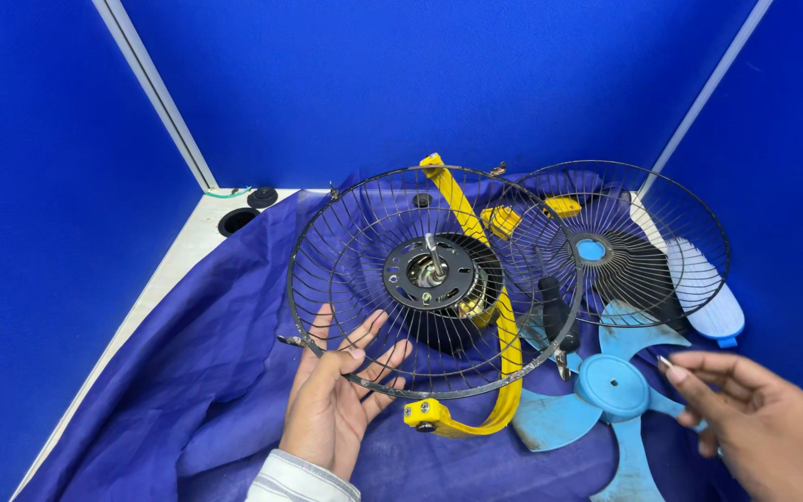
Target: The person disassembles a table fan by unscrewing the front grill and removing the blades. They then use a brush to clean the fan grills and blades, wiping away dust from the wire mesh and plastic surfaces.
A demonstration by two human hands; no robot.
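While the left hand grips the lower rim of the round black wire fan guard with thumb over the ring and fingers spread behind the wires, the guard stands tilted toward the camera, motor shaft pointing up and out at centre, yellow curved bracket running top to bottom. Right hand hovers just right of the light-blue plastic fan blade, fingertips pinched on a small pale bit, kind unclear, nearer the blade than the guard. Second black wire guard with blue centre disc lies behind on blue cloth; no packages or signs visible.
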